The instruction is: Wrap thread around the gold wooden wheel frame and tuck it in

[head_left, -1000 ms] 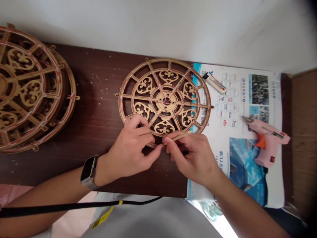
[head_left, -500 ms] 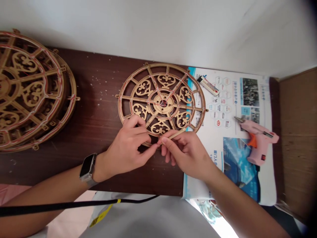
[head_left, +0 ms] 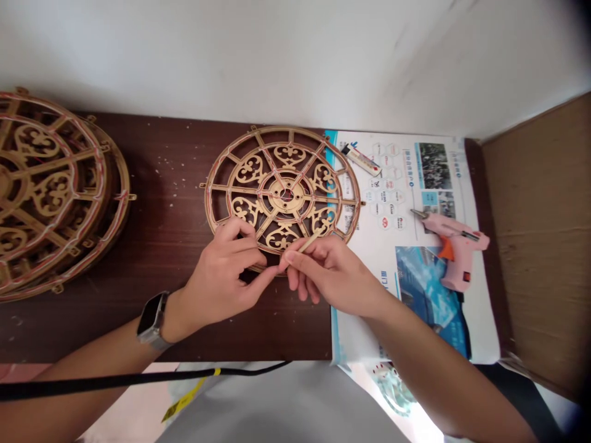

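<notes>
A laser-cut wooden wheel [head_left: 281, 195] with ornate scrollwork, spokes and thin red threads lies flat on the dark table. My left hand [head_left: 221, 271] grips its lower rim, fingers curled over the wood and thumb reaching right. My right hand [head_left: 327, 274] pinches a thin wooden stick [head_left: 310, 240] between thumb and fingers. The stick slants up and right across the wheel's lower part. Both hands' fingertips nearly meet at the rim, and they hide that stretch of it.
A larger stacked wooden wheel assembly [head_left: 50, 191] sits at the left on the dark wooden table [head_left: 161, 172]. To the right, a printed paper sheet [head_left: 406, 184] holds a pink hot glue gun [head_left: 455, 243] and a slim white-and-red tool [head_left: 361, 160]. Cardboard [head_left: 540, 234] stands beyond.
The whole scene has shifted left and looks smaller as my head moved. Both hands stay at the wheel's lower rim, and the stick stays in my right hand.
</notes>
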`<act>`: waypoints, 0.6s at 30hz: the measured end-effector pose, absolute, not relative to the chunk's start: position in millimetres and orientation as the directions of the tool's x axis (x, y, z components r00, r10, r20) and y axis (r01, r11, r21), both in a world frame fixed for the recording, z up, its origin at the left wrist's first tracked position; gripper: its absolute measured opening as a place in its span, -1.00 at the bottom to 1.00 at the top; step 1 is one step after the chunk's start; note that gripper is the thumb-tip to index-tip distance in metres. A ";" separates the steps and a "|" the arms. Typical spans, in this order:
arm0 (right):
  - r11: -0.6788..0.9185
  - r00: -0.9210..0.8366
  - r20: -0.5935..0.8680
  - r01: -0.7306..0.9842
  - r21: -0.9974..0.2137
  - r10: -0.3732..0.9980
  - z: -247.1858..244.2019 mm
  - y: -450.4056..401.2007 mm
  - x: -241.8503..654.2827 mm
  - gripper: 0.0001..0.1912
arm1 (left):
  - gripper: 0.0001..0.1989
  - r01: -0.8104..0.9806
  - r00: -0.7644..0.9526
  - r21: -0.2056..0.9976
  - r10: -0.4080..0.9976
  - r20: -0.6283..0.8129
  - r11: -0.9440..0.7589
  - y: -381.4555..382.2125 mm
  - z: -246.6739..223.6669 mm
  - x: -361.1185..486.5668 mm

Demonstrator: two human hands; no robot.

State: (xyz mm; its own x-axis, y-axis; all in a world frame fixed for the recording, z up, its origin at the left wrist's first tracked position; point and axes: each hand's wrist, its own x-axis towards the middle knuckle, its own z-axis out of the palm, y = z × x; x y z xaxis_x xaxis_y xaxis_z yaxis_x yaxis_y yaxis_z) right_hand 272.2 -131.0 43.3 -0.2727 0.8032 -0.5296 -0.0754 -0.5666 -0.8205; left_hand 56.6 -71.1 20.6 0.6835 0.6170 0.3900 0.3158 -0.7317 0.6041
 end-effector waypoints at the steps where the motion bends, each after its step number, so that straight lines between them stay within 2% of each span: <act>1: -0.576 -0.290 -0.536 -0.072 -0.814 0.793 44.0 -131.2 272.6 -0.69 | -0.78 0.313 0.689 0.611 0.617 0.382 -0.728 -70.1 20.0 56.1; 5: -0.560 -0.283 -0.528 -0.040 -0.828 0.801 48.6 -133.4 275.3 -0.70 | -0.80 0.276 0.726 0.646 0.595 0.345 -0.712 -65.1 18.6 55.3; 9: -0.463 -0.158 -0.450 -0.053 -0.885 0.879 53.9 -136.4 278.5 -0.69 | -0.84 0.252 0.756 0.671 0.575 0.313 -0.697 -63.0 22.2 55.3; 13: -0.389 -0.066 -0.388 0.002 -0.921 0.919 58.7 -139.6 280.9 -0.67 | -0.87 0.260 0.751 0.666 0.580 0.316 -0.700 -64.7 28.5 54.7; 18: -0.201 -0.069 -0.213 0.152 -0.968 0.975 63.3 -140.8 286.2 -0.68 | -0.85 0.279 0.727 0.684 0.614 0.308 -0.674 -64.8 35.8 55.6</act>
State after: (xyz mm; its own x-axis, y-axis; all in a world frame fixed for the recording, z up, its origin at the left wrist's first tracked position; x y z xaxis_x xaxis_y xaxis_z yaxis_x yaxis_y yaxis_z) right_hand 286.2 -140.8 63.3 -0.0695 0.9745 -0.2133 0.1521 -0.2009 -0.9677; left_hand 55.6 -64.8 35.8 0.7272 0.6135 0.3079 0.2791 -0.6741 0.6839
